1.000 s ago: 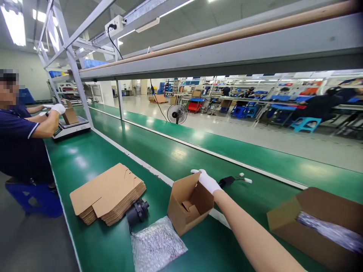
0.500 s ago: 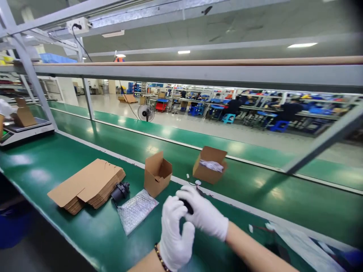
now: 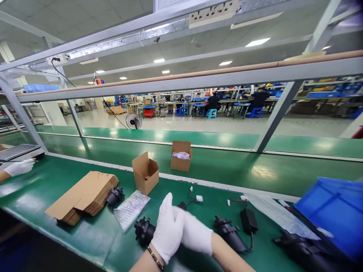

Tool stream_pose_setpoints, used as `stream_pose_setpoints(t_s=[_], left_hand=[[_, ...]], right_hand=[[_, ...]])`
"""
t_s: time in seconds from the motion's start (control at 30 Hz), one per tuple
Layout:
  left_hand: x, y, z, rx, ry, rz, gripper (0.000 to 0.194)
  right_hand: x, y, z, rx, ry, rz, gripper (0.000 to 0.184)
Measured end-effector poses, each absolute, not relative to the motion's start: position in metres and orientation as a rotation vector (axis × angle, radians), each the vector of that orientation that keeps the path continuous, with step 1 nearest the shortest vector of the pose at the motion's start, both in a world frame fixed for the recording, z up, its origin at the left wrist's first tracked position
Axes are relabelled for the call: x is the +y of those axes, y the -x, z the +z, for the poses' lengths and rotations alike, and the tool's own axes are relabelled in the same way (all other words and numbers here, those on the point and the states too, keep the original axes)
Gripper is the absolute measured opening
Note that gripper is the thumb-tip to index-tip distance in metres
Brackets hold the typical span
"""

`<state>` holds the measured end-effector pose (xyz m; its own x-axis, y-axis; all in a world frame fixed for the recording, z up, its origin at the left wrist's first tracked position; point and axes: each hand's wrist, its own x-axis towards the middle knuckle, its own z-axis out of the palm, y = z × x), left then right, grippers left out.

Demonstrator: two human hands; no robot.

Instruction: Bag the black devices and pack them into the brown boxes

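My left hand (image 3: pixel 168 232), white-gloved with a beaded bracelet at the wrist, is closed around a black cylindrical device (image 3: pixel 144 230) whose ridged end sticks out to its left. Pressed against it is my gloved right hand (image 3: pixel 195 231); its fingers are mostly hidden behind the left one. Just beyond the hands shows part of a small black box (image 3: pixel 182 206), with thin wires leading to white connectors (image 3: pixel 199 198). An open cardboard box (image 3: pixel 147 180) stands further off, and a bubble-wrap pouch (image 3: pixel 132 207) lies left of the hands.
Flat cartons (image 3: pixel 82 196) are stacked at left beside another black device (image 3: pixel 115 196). A second open box (image 3: pixel 180 162) holds wrapped contents. At right lie more devices (image 3: pixel 231 232), a plastic bag (image 3: pixel 279 215) and a blue bin (image 3: pixel 334 211). A co-worker's gloved hand (image 3: pixel 21 167) is far left.
My view has swung right. My right hand left the open cardboard box and met the left. Both are now together, with the black device's ridged end showing beside the left hand.
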<state>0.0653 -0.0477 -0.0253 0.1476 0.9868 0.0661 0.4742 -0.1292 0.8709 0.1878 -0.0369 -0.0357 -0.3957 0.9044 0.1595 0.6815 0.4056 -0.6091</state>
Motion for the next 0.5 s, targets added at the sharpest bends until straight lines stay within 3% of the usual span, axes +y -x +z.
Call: stream_pose_setpoints(t_s=[0.1, 0.2, 0.27, 0.33, 0.4, 0.5], left_hand=[[-0.032, -0.072, -0.034, 1.565, -1.92, 0.483, 0.077], [-0.023, -0.077, -0.047, 1.666, -1.952, 0.34, 0.043], [-0.022, -0.075, -0.051, 1.639, -1.971, 0.381, 0.019], [-0.023, -0.07, -0.05, 1.519, -1.884, 0.509, 0.006], [-0.024, -0.063, -0.047, 1.306, -1.634, 0.676, 0.009], [-0.024, -0.055, -0.042, 0.991, -1.225, 0.852, 0.022]], right_hand=[[-0.016, -0.234, -0.037, -2.158, 1.656, 0.394, 0.054], [0.005, -0.263, -0.044, -2.129, 1.821, 0.396, 0.038], [0.014, -0.274, -0.047, -2.093, 1.858, 0.462, 0.023], [0.016, -0.278, -0.046, -2.037, 1.807, 0.518, 0.021], [0.011, -0.276, -0.044, -1.96, 1.685, 0.563, 0.025], [-0.008, -0.257, -0.048, -1.793, 1.538, 0.603, 0.047]])
